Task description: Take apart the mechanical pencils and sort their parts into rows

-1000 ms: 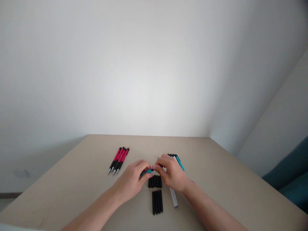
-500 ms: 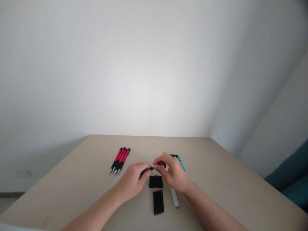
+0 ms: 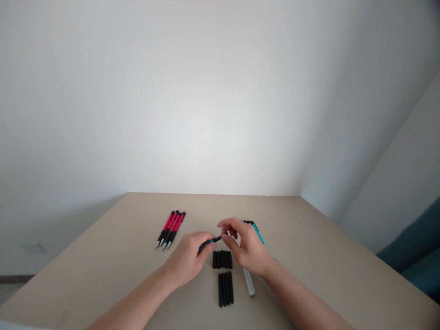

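Note:
In the head view my left hand point(image 3: 190, 256) is closed around a blue pen barrel point(image 3: 208, 242), most of it hidden in my fingers. The black end point(image 3: 217, 239) of the pen points up and right toward my right hand point(image 3: 245, 245). My right thumb and index finger close on the far end of that black part, where a small pale tip point(image 3: 228, 233) shows. Just below both hands lie a row of short black grips point(image 3: 222, 260) and a row of longer black tubes point(image 3: 226, 289). Several white refills point(image 3: 249, 283) stick out from under my right hand.
Several red and black pens point(image 3: 171, 229) lie side by side at the left of the beige table point(image 3: 113, 256). Behind my right hand are blue barrels point(image 3: 257, 232) with black ends. A white wall point(image 3: 206, 114) borders the back, and a teal curtain point(image 3: 412, 247) hangs at the right.
My right fingertips have shifted slightly right, away from my left hand. More of the pen's black end now shows between the hands, and a pale tip has come into view.

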The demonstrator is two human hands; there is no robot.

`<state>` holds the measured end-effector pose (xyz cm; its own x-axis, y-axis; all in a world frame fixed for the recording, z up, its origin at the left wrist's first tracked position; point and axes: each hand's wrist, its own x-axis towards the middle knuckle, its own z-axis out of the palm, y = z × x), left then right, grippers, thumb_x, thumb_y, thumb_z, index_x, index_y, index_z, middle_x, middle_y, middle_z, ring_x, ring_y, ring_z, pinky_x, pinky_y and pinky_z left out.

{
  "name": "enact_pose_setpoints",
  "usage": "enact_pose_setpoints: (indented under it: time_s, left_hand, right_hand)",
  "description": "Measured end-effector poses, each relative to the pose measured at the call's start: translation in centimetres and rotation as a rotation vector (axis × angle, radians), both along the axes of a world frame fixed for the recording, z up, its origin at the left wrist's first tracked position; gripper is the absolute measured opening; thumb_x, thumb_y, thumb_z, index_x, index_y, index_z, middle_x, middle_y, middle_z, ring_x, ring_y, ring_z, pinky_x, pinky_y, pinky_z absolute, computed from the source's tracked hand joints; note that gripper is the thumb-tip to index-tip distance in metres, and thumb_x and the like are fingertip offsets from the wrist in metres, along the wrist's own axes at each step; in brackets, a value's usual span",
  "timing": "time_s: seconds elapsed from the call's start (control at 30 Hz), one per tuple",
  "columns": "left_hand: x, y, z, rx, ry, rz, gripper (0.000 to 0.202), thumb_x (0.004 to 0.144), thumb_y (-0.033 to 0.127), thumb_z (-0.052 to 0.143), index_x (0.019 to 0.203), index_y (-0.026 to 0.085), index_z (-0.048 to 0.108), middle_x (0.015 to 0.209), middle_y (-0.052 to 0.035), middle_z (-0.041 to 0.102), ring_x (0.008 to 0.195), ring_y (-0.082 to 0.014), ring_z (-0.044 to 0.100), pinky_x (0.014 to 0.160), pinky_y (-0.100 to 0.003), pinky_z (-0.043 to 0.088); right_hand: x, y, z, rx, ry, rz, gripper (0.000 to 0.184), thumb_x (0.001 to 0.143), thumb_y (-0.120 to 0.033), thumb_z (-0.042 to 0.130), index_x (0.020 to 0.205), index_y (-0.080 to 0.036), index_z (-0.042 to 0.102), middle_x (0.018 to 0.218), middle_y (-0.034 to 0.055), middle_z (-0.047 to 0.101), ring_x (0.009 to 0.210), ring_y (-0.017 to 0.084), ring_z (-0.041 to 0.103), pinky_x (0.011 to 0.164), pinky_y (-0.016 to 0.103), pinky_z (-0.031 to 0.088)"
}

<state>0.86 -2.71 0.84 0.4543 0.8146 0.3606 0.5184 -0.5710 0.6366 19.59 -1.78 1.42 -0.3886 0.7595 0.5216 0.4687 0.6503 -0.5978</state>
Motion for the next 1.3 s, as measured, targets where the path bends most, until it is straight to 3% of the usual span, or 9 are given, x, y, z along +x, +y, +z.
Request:
enact_pose_setpoints:
  time_s: [0.13, 0.4, 0.5, 0.67, 0.87, 1.03, 1.2, 1.3]
  left_hand:
    - [0.06, 0.01, -0.05, 0.002, 0.013, -0.018, 0.02, 0.088, 0.023, 0.043, 0.083, 0.018, 0.062, 0.075, -0.0019, 0.064, 0.07, -0.0143, 0.056, 0.065, -0.024, 0.04]
    - [0.02, 0.13, -0.03, -0.005, -0.001, -0.012, 0.02, 0.088, 0.023, 0.044, 0.087, 0.018, 0.063, 0.08, -0.0028, 0.065, 0.074, -0.015, 0.057, 0.069, -0.025, 0.042]
    - [0.05, 0.05, 0.05, -0.002, 0.0, -0.002, 0.02, 0.088, 0.023, 0.044, 0.085, 0.017, 0.063, 0.079, -0.0029, 0.065, 0.073, -0.0151, 0.057, 0.068, -0.025, 0.041]
    - [0.14, 0.02, -0.05, 0.014, 0.017, -0.006, 0.022, 0.089, 0.025, 0.042, 0.083, 0.017, 0.062, 0.074, -0.0024, 0.063, 0.069, -0.0148, 0.055, 0.065, -0.024, 0.04]
    - [0.06, 0.09, -0.11, 0.014, 0.01, 0.005, 0.02, 0.088, 0.025, 0.043, 0.082, 0.018, 0.062, 0.075, -0.0013, 0.063, 0.07, -0.0143, 0.056, 0.066, -0.024, 0.04]
    - [0.02, 0.14, -0.05, 0.013, 0.005, 0.005, 0.021, 0.089, 0.024, 0.043, 0.082, 0.017, 0.061, 0.075, -0.002, 0.063, 0.07, -0.0146, 0.056, 0.066, -0.024, 0.04]
    - [-0.03, 0.14, -0.05, 0.029, 0.016, -0.002, 0.02, 0.089, 0.024, 0.043, 0.083, 0.018, 0.062, 0.076, -0.0017, 0.064, 0.071, -0.0146, 0.056, 0.066, -0.024, 0.04]
    - [-0.1, 0.16, -0.08, 0.027, 0.015, 0.0, 0.02, 0.089, 0.025, 0.043, 0.085, 0.018, 0.062, 0.077, -0.0017, 0.064, 0.071, -0.0147, 0.056, 0.067, -0.024, 0.04]
  right_hand:
    - [-0.15, 0.07, -0.06, -0.077, -0.03, 0.002, 0.019, 0.088, -0.023, 0.046, 0.104, -0.019, 0.055, 0.068, -0.001, 0.059, 0.06, 0.01, 0.052, 0.058, 0.022, 0.04]
    - [0.06, -0.12, 0.25, 0.028, -0.006, 0.028, 0.023, 0.083, -0.013, 0.049, 0.104, -0.02, 0.054, 0.082, 0.0023, 0.06, 0.075, 0.014, 0.053, 0.068, 0.026, 0.042]
    - [0.04, -0.14, 0.37, 0.033, -0.004, 0.038, 0.022, 0.083, -0.016, 0.05, 0.105, -0.02, 0.054, 0.084, 0.0028, 0.06, 0.074, 0.013, 0.053, 0.067, 0.025, 0.042]
    - [-0.09, 0.1, 0.08, -0.074, -0.045, 0.011, 0.019, 0.089, -0.023, 0.045, 0.105, -0.019, 0.055, 0.068, -0.0015, 0.058, 0.06, 0.01, 0.051, 0.057, 0.021, 0.039]
    - [0.02, 0.05, 0.1, 0.027, -0.029, 0.016, 0.021, 0.085, -0.015, 0.048, 0.103, -0.021, 0.056, 0.08, 0.0017, 0.06, 0.074, 0.013, 0.054, 0.067, 0.024, 0.042]
    - [0.07, -0.1, 0.47, 0.033, -0.02, 0.064, 0.023, 0.083, -0.014, 0.049, 0.105, -0.02, 0.054, 0.085, 0.003, 0.059, 0.074, 0.013, 0.052, 0.067, 0.025, 0.042]
    - [-0.09, 0.04, 0.38, -0.034, -0.039, 0.024, 0.016, 0.088, -0.022, 0.047, 0.101, -0.019, 0.056, 0.069, -0.0012, 0.057, 0.06, 0.01, 0.05, 0.057, 0.021, 0.038]
    - [-0.11, 0.15, 0.25, -0.014, -0.033, -0.002, 0.014, 0.088, -0.02, 0.047, 0.097, -0.019, 0.058, 0.07, -0.0006, 0.059, 0.064, 0.01, 0.053, 0.06, 0.021, 0.039]
